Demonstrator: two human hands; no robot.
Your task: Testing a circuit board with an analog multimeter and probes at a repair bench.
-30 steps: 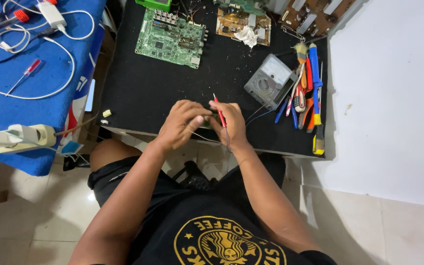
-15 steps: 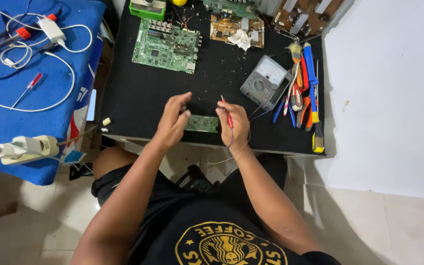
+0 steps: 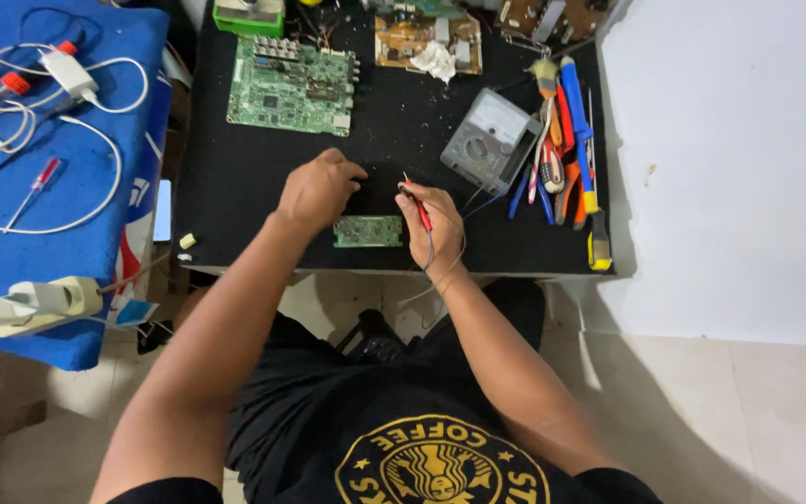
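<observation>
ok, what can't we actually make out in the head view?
- Left hand: palm side faces away, so any contents are hidden.
- Red probe in the right hand: its tip is too small to place.
- Small green board: parts too small to tell.
- Grey multimeter: dial unreadable.
- Top-edge boards: cut off by the frame.

Green circuit board [image 3: 368,231], red probe [image 3: 419,207], black table [image 3: 244,187]
</observation>
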